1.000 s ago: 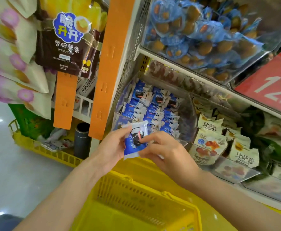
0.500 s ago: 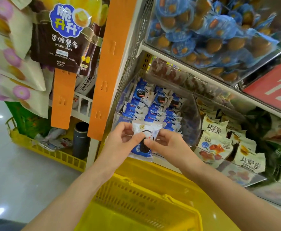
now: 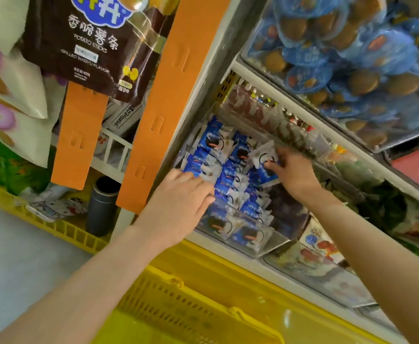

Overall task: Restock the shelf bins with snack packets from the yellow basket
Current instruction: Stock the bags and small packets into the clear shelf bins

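Both hands in the clear bin of blue packets.
Head view: the right hand point(image 3: 294, 173) pinches a packet point(image 3: 265, 161) at the bin's point(image 3: 270, 247) back right; the left hand point(image 3: 181, 203), fingers loosely spread, lies on the packets at front left. The yellow basket point(image 3: 191, 311) sits below.

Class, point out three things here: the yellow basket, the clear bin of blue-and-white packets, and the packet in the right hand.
yellow basket point(image 3: 198, 316): head view, slotted near wall.
clear bin point(image 3: 273, 247): head view, front wall.
packet in the right hand point(image 3: 264, 157): head view, white upper end.
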`<act>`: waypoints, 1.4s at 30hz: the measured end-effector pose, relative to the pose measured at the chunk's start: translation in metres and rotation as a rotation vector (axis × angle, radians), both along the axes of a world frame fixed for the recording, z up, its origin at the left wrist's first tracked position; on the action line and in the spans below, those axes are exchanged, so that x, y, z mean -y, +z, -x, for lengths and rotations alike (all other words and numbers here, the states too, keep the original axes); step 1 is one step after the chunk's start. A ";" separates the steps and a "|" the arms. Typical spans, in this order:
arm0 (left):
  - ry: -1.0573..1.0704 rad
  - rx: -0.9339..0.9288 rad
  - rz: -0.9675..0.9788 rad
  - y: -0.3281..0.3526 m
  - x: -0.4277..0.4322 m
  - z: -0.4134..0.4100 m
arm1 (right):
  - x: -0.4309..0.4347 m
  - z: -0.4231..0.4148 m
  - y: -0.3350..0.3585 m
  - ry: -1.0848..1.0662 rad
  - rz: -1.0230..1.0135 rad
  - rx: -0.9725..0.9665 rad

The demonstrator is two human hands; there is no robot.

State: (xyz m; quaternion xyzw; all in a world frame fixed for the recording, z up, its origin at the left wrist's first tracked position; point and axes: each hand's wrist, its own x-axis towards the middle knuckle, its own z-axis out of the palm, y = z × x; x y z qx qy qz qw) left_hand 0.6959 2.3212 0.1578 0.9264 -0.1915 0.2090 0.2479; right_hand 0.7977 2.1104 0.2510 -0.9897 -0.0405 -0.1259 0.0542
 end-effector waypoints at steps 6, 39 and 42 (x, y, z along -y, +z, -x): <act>-0.057 0.040 0.067 -0.002 -0.004 -0.007 | 0.011 -0.065 -0.010 0.001 0.271 -0.065; 0.045 -0.029 -0.012 -0.010 0.018 0.039 | 0.022 0.164 -0.079 0.291 0.082 0.033; 0.018 -0.030 -0.004 -0.019 0.024 0.058 | 0.038 0.191 -0.098 0.298 0.022 0.069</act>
